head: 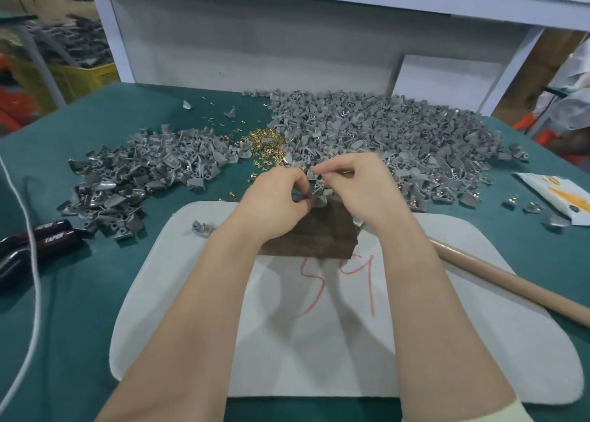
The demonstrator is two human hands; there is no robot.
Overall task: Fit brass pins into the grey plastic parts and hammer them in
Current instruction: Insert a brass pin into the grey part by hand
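Grey plastic part [314, 185] is held between both hands, just above the far edge of the dark block [319, 239]. Block stands on the far half of the white mat [178, 294]. Wooden handle [498, 278] lies across the mat's right edge, no hand on it.

Step in hand, as judged: seating a pin in the part. To do it well:
- keep the part steady with its socket up
- bring the pin in straight and press it home by finger
- set the part flat on the block prior to any strike

Left hand [274, 195]: fingers curled tight, pinching the part's near side. Right hand [354, 182]: thumb and forefinger closed to a narrow pinch on the part's top. Whether a pin sits between them, cannot tell; too small.

Beyond the hands, brass pins [265, 143] lie heaped mid-table. Right heap of parts [383, 127] spreads toward the far right corner. Left heap [143, 172] lies toward the left edge.
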